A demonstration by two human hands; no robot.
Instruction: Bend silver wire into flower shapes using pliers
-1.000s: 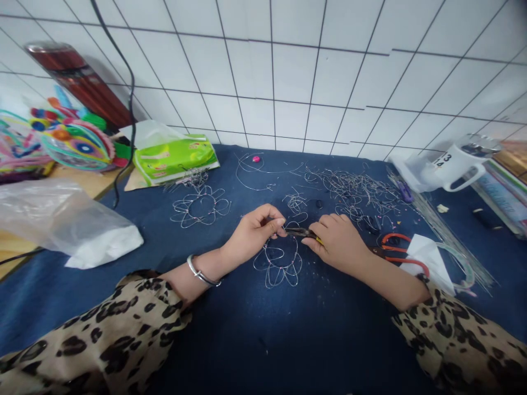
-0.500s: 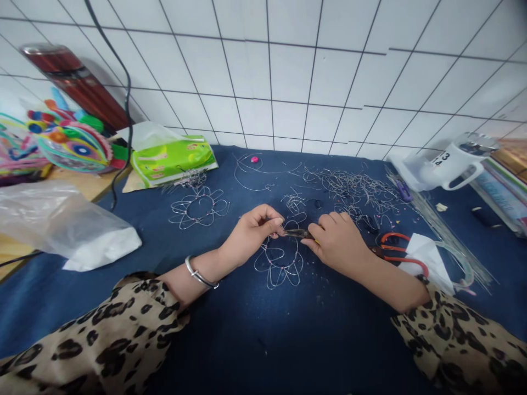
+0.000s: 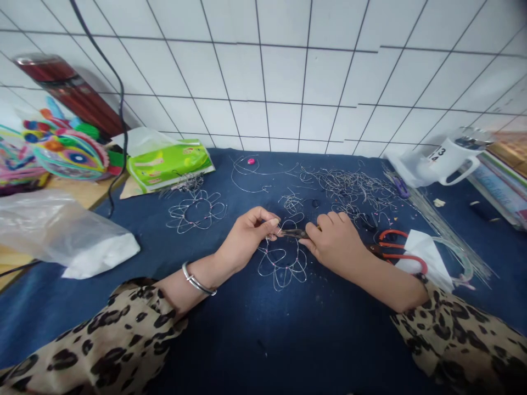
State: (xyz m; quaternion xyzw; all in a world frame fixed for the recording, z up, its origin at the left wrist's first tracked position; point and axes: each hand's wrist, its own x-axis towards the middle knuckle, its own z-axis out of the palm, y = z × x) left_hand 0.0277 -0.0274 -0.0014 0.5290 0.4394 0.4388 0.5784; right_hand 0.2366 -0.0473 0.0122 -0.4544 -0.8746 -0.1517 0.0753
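My left hand [image 3: 252,237] pinches the upper left part of a wire flower [image 3: 284,267], a ring of thin silver loops with small pink beads. My right hand [image 3: 335,241] is closed around a pair of pliers [image 3: 294,233], whose dark jaws point left and reach the wire at my left fingertips. Whether the jaws are clamped on the wire is too small to tell. The flower's lower petals hang below both hands, over the blue cloth [image 3: 263,329]. A second wire flower [image 3: 196,213] lies flat to the left of my hands.
Cut wire scraps [image 3: 354,186] are heaped behind my right hand. Orange-handled scissors [image 3: 401,255], a bundle of straight wires [image 3: 444,230] and a white mug [image 3: 457,159] stand or lie on the right. Leftward are a green tissue pack [image 3: 168,164] and a plastic bag [image 3: 82,236].
The wire flower has shifted slightly right and tilted a little under my fingers. The whole view has swung slightly; both hands keep their hold.
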